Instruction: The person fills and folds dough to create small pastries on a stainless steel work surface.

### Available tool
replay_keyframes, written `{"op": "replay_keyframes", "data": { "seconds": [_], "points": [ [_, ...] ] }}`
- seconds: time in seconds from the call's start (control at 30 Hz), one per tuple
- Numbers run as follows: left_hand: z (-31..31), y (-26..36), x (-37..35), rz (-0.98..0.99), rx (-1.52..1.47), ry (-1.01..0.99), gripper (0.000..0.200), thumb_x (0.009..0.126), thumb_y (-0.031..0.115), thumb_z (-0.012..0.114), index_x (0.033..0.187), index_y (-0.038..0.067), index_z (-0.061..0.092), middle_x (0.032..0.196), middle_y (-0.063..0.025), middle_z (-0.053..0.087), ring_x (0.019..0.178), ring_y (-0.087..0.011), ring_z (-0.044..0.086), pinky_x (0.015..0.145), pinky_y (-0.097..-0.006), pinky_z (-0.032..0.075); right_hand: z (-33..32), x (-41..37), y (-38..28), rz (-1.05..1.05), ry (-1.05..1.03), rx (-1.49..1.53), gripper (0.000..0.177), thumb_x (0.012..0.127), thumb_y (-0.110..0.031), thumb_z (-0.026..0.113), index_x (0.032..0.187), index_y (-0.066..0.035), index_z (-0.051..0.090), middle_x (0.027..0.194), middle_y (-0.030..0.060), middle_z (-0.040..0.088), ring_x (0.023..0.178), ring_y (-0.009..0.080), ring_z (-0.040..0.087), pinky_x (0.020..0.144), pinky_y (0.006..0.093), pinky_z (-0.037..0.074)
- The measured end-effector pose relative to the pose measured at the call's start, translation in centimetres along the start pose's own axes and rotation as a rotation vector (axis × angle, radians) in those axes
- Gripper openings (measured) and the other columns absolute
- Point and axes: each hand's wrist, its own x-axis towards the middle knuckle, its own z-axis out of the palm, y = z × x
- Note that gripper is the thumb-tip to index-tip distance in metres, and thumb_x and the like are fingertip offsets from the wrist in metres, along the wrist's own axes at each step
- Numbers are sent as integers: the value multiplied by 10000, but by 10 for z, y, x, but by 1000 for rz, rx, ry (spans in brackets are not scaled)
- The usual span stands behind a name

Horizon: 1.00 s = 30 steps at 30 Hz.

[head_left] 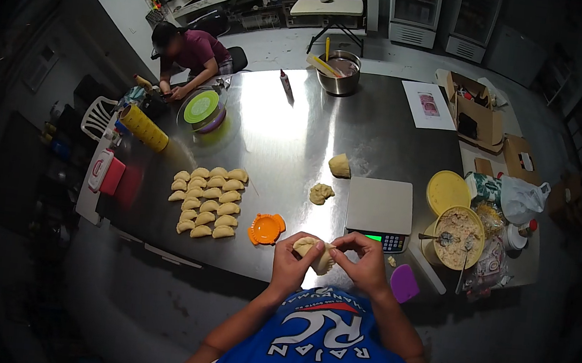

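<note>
Between my two hands, close to the table's front edge, is a pale folded dumpling point(323, 261) with a crimped edge. My left hand point(292, 258) is wrapped round its left side, the thumb lying across the dough. At the right end, my right hand point(360, 261) pinches the edge between thumb and fingers. An orange dumpling mold point(266, 229) lies open on the steel table point(267, 136) to the left. Beyond my hands sit a rough dough lump point(321, 194) and a smoother dough piece point(339, 165). Several folded dumplings point(209, 193) stand in rows farther left.
A digital scale point(380, 206), a purple scraper point(404, 283) and a tub of filling point(457, 234) with spoons are on the right. A steel pot point(340, 80) stands at the back. Far left are a yellow roll point(144, 128) and a seated person point(198, 55).
</note>
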Motion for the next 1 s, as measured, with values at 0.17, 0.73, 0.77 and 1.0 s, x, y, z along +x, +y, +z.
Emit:
{"op": "replay_keyframes", "data": {
  "seconds": [0.17,0.73,0.77,1.0],
  "points": [
    [0,2,1,-31,-3,-5,196,886,154,666,918,-40,673,801,-71,672,716,-95,618,662,-223,493,-3,2,-14,-412,37,-444,174,739,-47,732,905,-40,681,868,62,680,729,161,652,797,297,488],
    [1,-4,11,-57,-8,75,202,883,170,677,890,-31,668,768,-47,659,678,-79,603,616,-219,483,-18,21,-38,-824,-306,-1125,251,746,-137,694,992,-90,677,957,78,644,827,188,633,982,544,381],
    [1,-4,11,-55,-10,77,202,883,170,677,890,-31,668,768,-47,659,678,-79,603,616,-219,483,-19,21,-37,-826,-309,-1126,251,746,-137,694,992,-90,677,957,78,644,827,188,633,982,544,381],
    [10,-4,6,14,-41,45,180,890,156,667,935,-18,653,833,-56,656,766,-88,606,686,-228,491,-5,10,-3,-85,-1,-85,142,804,-48,710,937,-4,682,896,82,669,822,118,644,771,257,512]
  ]
}}
